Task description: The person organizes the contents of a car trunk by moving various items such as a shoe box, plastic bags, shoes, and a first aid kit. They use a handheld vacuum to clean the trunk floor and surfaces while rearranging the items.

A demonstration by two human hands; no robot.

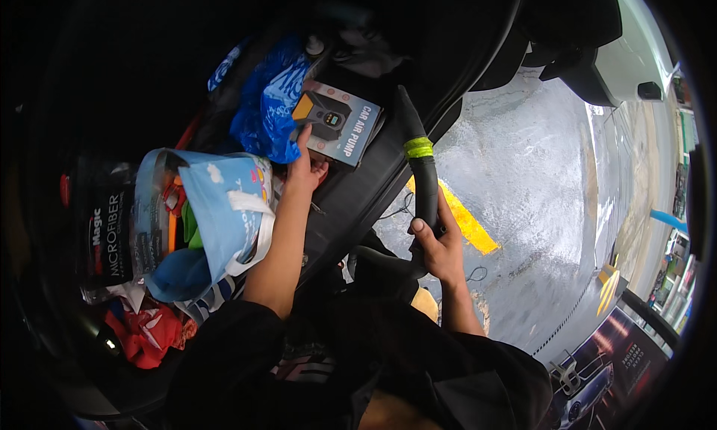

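My right hand (440,237) is closed around a black vacuum hose handle (424,189) with a tapered crevice nozzle (409,116) and a band of yellow-green tape (418,147). The nozzle points up and away, beside the trunk's edge. My left hand (305,161) reaches into the car trunk and touches the lower edge of a car air pump box (339,122); whether its fingers grip the box, I cannot tell. A blue plastic bag (269,105) lies against the box and my left hand.
A light blue tote bag (215,206) with cloths, a microfiber towel pack (106,234) and a red cloth (148,335) fill the trunk's left side. The trunk sill (358,206) runs diagonally. Right of it is grey floor (515,172) with a yellow line (468,223).
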